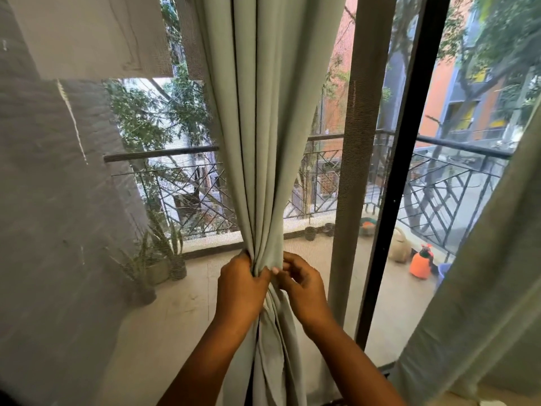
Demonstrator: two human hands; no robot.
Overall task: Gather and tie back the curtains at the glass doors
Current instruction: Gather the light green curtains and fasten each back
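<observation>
A pale green curtain (263, 127) hangs in front of the glass doors, bunched into folds at the middle of the view. My left hand (241, 284) grips the gathered folds from the left at waist height. Just right of the bunch is my right hand (303, 284), its fingers curled and pinching the curtain's edge. A second pale green curtain (480, 288) hangs loose at the far right. No tie-back band is visible.
A dark door frame (401, 171) and a mesh screen (348, 171) stand right of the gathered curtain. Beyond the glass lie a balcony railing (187, 183), potted plants (164, 259), an orange spray bottle (421, 263) and a watering can (399, 244).
</observation>
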